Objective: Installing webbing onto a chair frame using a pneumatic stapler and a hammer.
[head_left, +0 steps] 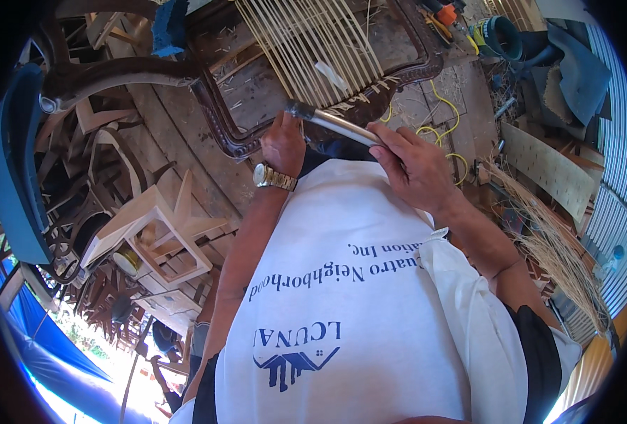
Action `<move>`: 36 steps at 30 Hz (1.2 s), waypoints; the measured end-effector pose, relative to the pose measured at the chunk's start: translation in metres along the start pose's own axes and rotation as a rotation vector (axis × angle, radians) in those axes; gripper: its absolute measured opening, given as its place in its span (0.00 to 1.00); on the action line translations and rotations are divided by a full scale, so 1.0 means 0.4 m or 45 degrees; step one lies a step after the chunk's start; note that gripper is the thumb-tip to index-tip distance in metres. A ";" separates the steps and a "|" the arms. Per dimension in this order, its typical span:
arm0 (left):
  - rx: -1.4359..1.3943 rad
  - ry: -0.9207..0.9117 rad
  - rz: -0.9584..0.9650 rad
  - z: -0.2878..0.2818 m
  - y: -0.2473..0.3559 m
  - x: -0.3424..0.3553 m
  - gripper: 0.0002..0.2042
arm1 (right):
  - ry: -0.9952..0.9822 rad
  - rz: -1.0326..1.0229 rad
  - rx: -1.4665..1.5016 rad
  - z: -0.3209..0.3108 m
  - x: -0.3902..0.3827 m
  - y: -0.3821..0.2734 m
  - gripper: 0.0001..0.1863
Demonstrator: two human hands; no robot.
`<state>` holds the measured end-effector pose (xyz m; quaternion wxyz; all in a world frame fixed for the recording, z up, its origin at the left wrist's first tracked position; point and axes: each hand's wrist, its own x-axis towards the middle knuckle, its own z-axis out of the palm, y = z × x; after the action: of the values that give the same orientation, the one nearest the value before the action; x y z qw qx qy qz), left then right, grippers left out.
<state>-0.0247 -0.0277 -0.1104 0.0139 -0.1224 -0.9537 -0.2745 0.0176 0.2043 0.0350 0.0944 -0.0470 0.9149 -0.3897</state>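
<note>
A dark carved wooden chair frame (232, 141) lies in front of me, with pale cane strips (303, 46) strung lengthwise across its opening. My right hand (423, 169) is wrapped round the shiny metal handle of a hammer (345, 127). The hammer's dark head is over the near rail, close to the fingertips of my left hand (284, 145). Those left fingers are closed at the rail beside the strips; what they pinch is hidden. Short cane ends poke out along the near rail to the right. A small white scrap (331, 74) rests on the strips.
Wooden chair parts and a pale wooden frame (161, 230) crowd the left side. A yellow cord (449, 106) winds over the floor at right. Beyond it are a dark green bucket (497, 37), hand tools and a bundle of loose cane (553, 254). Another person's arm shows at lower left.
</note>
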 end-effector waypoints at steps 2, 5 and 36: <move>-0.050 0.025 0.005 0.012 -0.010 0.003 0.07 | -0.002 0.010 0.002 -0.004 -0.001 -0.008 0.15; -0.062 0.080 0.027 0.012 -0.003 0.002 0.05 | 0.023 -0.079 -0.036 0.006 -0.003 -0.001 0.16; -0.390 0.178 -0.144 -0.004 -0.009 -0.009 0.07 | 0.179 0.223 0.343 0.004 -0.034 0.061 0.14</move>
<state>-0.0219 -0.0321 -0.1112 0.0459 -0.0496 -0.9027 -0.4248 0.0308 0.2223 0.0182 0.0691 0.0734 0.8593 -0.5014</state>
